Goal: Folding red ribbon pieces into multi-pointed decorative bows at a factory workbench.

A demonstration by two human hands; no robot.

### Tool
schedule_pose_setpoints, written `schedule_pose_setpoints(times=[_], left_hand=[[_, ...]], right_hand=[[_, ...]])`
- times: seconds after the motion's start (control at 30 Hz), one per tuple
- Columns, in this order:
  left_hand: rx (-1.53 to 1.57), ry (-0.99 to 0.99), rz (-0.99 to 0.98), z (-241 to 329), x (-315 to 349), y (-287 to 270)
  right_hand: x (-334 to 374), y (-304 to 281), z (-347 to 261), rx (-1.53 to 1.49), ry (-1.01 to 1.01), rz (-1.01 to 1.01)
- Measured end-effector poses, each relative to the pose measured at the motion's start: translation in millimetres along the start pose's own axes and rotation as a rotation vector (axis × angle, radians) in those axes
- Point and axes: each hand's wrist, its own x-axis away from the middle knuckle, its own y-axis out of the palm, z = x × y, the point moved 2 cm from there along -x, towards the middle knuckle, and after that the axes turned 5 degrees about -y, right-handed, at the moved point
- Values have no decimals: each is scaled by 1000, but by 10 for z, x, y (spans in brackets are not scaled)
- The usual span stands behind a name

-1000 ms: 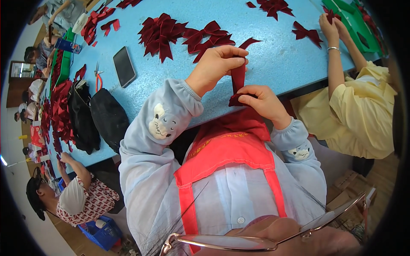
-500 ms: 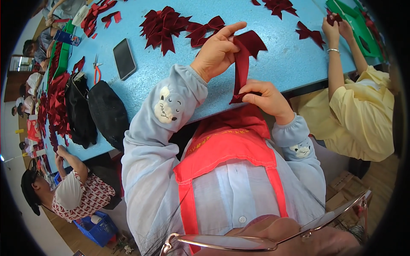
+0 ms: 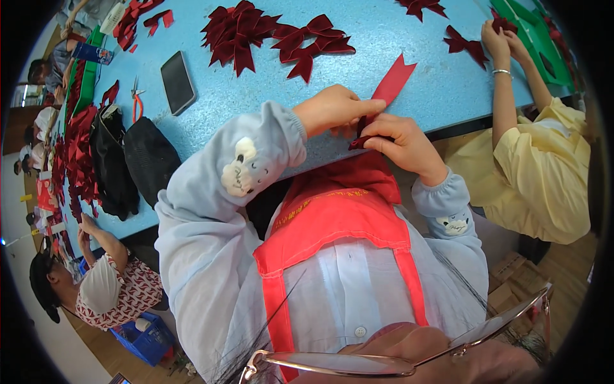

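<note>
Lying left of ribbon (image 3: 394, 82): seemingly pliers (image 3: 136, 95)

A pale blue worktable (image 3: 224, 96) strewn with dark red velvet bows (image 3: 236, 35).
The bows lie in an overlapping pile, a looser cluster just right of it, one alone near a green tray (image 3: 528, 40) at the right, and another at the top edge; left of the pile are a smartphone (image 3: 178, 83), orange-handled pliers (image 3: 137, 102) and two black pouches (image 3: 151, 157) side by side, with a heap of red fabric pieces (image 3: 80, 157) next to them.
</note>
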Motion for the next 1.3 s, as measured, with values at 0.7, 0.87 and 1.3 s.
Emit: schedule_pose_setpoints(times=[0.7,0.87,1.3], left_hand=[[615,250,-133,252,-216,166],[629,344,-72,351,-166,160],[338,656,-7,428,-24,193]], right_hand=[[233,-280,191,-220,387,156],[181,-255,204,-9,251,371],[130,-246,287,-305,333,511]])
